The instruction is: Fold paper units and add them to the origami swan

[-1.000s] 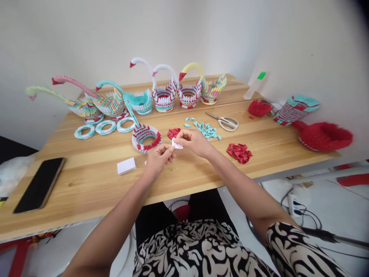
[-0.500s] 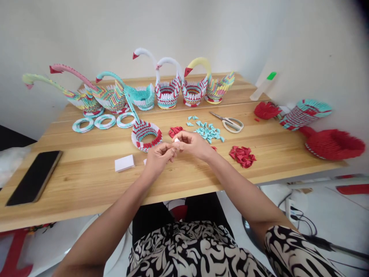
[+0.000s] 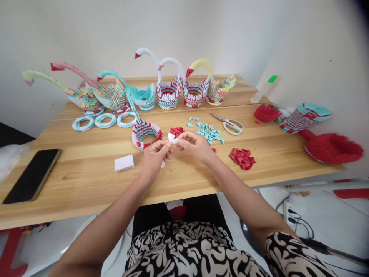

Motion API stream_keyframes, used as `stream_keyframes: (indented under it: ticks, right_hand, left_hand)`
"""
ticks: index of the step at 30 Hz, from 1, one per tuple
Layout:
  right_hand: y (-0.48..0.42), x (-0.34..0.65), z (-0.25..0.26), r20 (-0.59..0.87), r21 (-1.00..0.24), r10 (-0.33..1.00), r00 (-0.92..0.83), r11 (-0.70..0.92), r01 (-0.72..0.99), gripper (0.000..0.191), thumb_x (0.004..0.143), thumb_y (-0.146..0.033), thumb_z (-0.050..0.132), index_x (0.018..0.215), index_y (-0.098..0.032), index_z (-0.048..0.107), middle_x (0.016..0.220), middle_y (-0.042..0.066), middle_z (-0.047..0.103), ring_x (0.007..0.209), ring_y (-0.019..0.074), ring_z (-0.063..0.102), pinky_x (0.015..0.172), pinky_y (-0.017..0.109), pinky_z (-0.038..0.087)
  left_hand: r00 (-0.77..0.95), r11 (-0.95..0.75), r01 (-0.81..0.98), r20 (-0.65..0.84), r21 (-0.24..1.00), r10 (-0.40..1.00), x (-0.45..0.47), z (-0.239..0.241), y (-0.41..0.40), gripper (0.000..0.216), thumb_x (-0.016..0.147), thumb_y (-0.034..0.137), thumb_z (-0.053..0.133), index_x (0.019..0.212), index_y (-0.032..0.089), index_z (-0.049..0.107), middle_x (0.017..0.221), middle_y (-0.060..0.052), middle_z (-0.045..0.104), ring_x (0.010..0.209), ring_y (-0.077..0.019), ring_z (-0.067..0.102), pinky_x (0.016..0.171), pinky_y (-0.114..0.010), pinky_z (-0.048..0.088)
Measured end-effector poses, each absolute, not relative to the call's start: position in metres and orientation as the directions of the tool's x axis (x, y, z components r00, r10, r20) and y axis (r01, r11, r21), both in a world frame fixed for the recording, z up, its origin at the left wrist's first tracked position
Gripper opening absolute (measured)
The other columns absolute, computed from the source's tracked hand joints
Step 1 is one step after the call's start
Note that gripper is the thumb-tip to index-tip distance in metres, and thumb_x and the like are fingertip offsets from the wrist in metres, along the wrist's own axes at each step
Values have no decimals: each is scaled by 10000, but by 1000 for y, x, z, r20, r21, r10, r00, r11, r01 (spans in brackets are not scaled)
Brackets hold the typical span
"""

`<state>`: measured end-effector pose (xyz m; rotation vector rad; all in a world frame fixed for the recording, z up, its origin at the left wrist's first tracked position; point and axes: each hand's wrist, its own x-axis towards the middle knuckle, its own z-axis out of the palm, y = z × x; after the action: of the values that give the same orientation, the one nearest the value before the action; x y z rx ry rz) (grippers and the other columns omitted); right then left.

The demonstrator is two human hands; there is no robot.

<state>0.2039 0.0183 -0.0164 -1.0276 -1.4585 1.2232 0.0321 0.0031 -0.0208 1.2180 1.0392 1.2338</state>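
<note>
Over the worktop [image 3: 86,181], the left hand [image 3: 155,154] and right hand [image 3: 196,146] are both pinching a folded white paper piece [image 3: 172,138], which is sitting between their fingers, nearer than the red paper triangles [image 3: 177,131].

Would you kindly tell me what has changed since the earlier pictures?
The left hand and right hand have shifted slightly leftward; the folded white paper between them, mostly hidden half a second ago, shows more. Both still hold it. The scissors and smartphone stayed put.
</note>
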Motion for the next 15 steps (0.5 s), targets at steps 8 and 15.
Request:
stream_keyframes:
  ticks: [8, 15]
  right_hand:
    - [20, 203, -24, 204, -970, 964, -169, 222, 96, 255, 802, -422, 679, 810, -174, 624, 709, -5, 617, 654, 115, 559, 659, 266, 462]
    - [17, 200, -25, 262, -956, 959, -105, 273, 111, 206, 803, -366, 688, 772, -175, 617, 698, -12, 610, 647, 105, 547, 632, 250, 442]
  left_hand:
    - [138, -3, -51, 10, 999, 990, 34, -21, 3, 240, 745, 377, 688, 675, 150, 660, 507, 17, 567, 440, -67, 442, 437, -197, 323]
    - [155, -34, -37, 40, 999, 987, 35, -20, 3, 208, 759, 350, 676, 689, 155, 661, 514, 23, 565, 446, -67, 442, 440, -200, 320]
